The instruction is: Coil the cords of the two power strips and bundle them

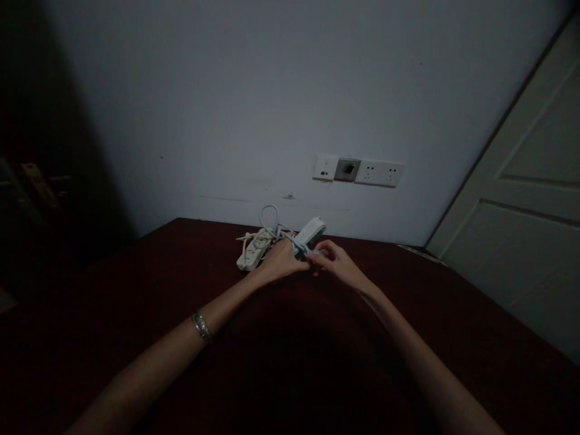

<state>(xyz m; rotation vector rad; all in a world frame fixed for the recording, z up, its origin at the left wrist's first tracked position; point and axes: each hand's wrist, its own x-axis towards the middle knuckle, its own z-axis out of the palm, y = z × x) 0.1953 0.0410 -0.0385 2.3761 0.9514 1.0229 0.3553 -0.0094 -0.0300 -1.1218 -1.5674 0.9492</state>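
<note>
Both my arms reach out over a dark red table (136,314). My left hand (281,261) is closed around one end of a white power strip (312,231), which tilts up toward the wall. My right hand (335,258) pinches the strip's pale cable (299,246) close to the left hand. A second white power strip (254,249) lies flat on the table just left of my left hand, with its white cord (268,212) looped above it. A metal bracelet (200,327) sits on my left wrist.
A pale wall rises behind the table with a row of wall sockets (357,171). A white panelled door (525,229) stands at the right. The far left is dark, with dim shapes I cannot make out.
</note>
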